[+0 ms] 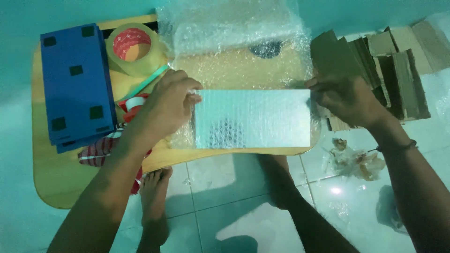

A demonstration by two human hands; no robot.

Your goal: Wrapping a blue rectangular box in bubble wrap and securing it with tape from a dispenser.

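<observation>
Currently the fingers of the left hand (166,105) are curled and pinch the left edge of a flat rectangular bundle wrapped in bubble wrap (253,119); the fingers of the right hand (344,98) are bent inward and clamp its right edge. Gripping both short edges appears to hold the film taut over the flat face. The bundle lies at the front edge of a low wooden table (70,180), partly over a loose sheet of bubble wrap (229,33) spread behind it. The wrap is clear, dimpled and glossy; the bundle's face reads smooth and reflective beneath it.

Left of the left hand stand a roll of tan packing tape (133,49), within reach, and a stack of blue rigid panels (75,84) with dark square pads. A striped cloth (101,152) lies beneath the forearm. Right of the right hand, folded cardboard pieces (375,65) lie fanned on the tiled floor (243,201).
</observation>
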